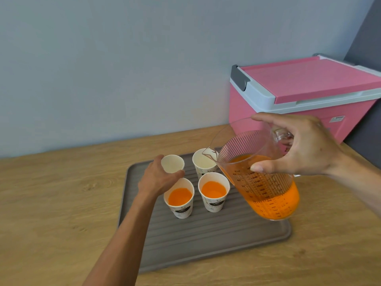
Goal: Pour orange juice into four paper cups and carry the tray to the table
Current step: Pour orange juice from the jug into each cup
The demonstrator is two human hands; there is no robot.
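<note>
Four white paper cups stand on a grey ribbed tray [206,242]. The two near cups, the left one [179,198] and the right one [214,190], hold orange juice. The far right cup [203,162] looks empty, with the spout of a clear measuring jug [261,178] over its rim. My right hand [303,149] grips the jug by its handle, tilted left, about half full of juice. My left hand [158,178] wraps around the far left cup [172,163], which also looks empty.
The tray lies on a wooden counter [61,193] against a pale wall. A pink cooler box [305,93] with a white-rimmed lid stands at the back right, just behind the jug.
</note>
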